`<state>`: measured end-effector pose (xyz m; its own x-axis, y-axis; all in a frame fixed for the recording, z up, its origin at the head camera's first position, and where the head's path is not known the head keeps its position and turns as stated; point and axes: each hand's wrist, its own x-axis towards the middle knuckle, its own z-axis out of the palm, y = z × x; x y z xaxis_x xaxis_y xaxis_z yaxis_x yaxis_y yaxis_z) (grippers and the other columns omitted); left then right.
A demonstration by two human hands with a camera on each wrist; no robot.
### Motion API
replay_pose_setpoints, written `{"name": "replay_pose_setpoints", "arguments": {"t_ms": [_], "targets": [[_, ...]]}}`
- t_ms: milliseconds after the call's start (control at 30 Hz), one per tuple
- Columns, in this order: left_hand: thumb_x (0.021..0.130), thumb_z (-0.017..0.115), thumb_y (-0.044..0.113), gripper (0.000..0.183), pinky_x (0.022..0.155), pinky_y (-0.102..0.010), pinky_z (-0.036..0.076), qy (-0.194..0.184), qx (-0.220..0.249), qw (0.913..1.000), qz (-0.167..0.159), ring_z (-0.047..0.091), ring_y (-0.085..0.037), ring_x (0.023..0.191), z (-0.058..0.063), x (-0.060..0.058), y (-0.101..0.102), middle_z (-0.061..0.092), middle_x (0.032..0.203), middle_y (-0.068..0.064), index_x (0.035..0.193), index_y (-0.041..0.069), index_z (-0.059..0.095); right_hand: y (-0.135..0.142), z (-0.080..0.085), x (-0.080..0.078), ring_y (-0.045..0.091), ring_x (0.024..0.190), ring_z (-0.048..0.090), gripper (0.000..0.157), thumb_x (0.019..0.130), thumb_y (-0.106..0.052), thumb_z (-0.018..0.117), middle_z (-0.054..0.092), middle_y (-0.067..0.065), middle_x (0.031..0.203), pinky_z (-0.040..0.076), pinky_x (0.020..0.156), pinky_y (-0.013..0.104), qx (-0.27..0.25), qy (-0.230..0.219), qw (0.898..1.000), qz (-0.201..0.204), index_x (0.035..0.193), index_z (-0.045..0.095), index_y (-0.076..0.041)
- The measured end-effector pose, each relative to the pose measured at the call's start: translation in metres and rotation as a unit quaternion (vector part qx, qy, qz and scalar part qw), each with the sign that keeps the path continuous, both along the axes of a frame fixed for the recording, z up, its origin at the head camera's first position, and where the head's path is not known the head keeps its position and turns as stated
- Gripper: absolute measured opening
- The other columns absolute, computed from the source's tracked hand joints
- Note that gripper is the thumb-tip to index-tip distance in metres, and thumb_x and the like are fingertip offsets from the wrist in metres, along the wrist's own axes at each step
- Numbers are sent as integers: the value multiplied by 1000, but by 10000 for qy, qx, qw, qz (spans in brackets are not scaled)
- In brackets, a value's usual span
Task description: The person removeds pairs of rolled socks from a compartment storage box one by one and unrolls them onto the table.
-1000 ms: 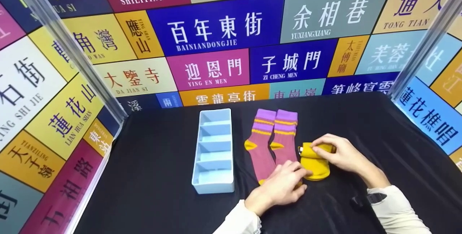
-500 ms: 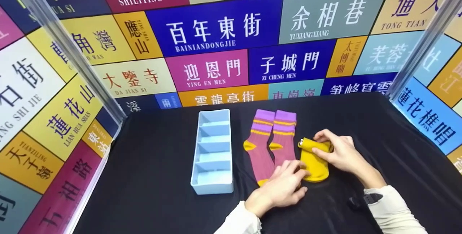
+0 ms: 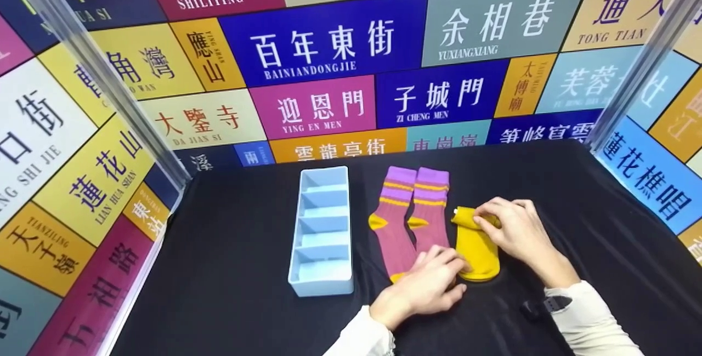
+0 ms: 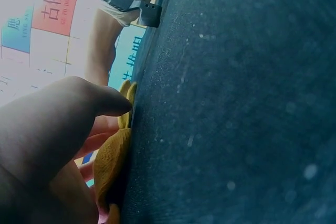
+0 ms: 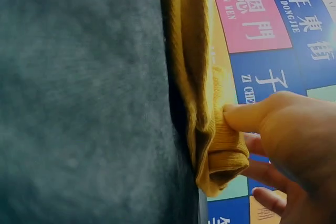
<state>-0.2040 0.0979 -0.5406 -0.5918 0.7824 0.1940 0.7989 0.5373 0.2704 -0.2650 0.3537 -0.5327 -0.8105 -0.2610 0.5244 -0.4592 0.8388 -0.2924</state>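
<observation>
Yellow socks [image 3: 479, 253], stacked with a fold at the top end, lie on the black cloth. My right hand [image 3: 520, 230] pinches the folded cuff; in the right wrist view the thumb [image 5: 249, 115] presses on the ribbed roll [image 5: 229, 156], with fingers behind it. Over the toe ends of a pink-and-purple striped pair of socks [image 3: 396, 227], my left hand [image 3: 430, 284] rests with loosely bent fingers, their tips at the left edge of the yellow socks. The left wrist view has yellow fabric [image 4: 112, 163] beside that hand's thumb [image 4: 107, 100].
A light blue box [image 3: 322, 287] with several compartments in a row stands left of the striped socks. Black cloth [image 3: 236, 268] covers the table. Behind it rises a wall of coloured name panels [image 3: 334, 38], with clear posts [image 3: 126, 87] at the corners.
My right hand has shifted slightly left and its grip on the cuff has changed. The yellow fold has become narrower, and more of the socks' length lies flat. The left hand stays almost in place.
</observation>
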Motion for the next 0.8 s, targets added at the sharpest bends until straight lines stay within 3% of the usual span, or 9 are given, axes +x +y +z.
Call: {"name": "replay_pose_setpoints", "arguments": {"t_ms": [233, 533, 667, 800], "targets": [[98, 59, 37, 33, 100, -29, 38, -35, 43, 10000, -19, 42, -10, 122, 0, 0, -4, 55, 127, 11, 128, 23, 61, -4, -1, -3, 34, 113, 53, 34, 79, -24, 86, 65, 11, 121, 34, 89, 52, 342, -461, 9983, -52, 109, 77, -11], [98, 60, 36, 31, 97, -26, 37, -269, 102, 9996, -9, 42, -8, 121, 2, -1, -5, 56, 125, 12, 127, 25, 61, -1, 3, -13, 27, 92, 61, 33, 85, -20, 80, 73, 5, 102, 32, 87, 50, 415, -636, 9970, -178, 116, 71, -12], [98, 60, 36, 32, 97, -26, 37, -318, 105, 9994, -49, 42, -8, 121, 3, 0, -3, 55, 126, 11, 127, 25, 61, 5, 4, -19, 30, 79, 64, 26, 86, -20, 79, 75, 7, 96, 42, 83, 50, 229, -727, 9970, -129, 110, 71, -14], [97, 60, 37, 33, 96, -25, 37, -327, 108, 9994, -64, 41, -7, 121, 1, -2, -3, 55, 126, 12, 128, 27, 60, 13, 3, -28, 35, 91, 65, 19, 88, -20, 78, 74, 10, 102, 49, 82, 55, 184, -715, 9973, 60, 105, 75, -13]]}}
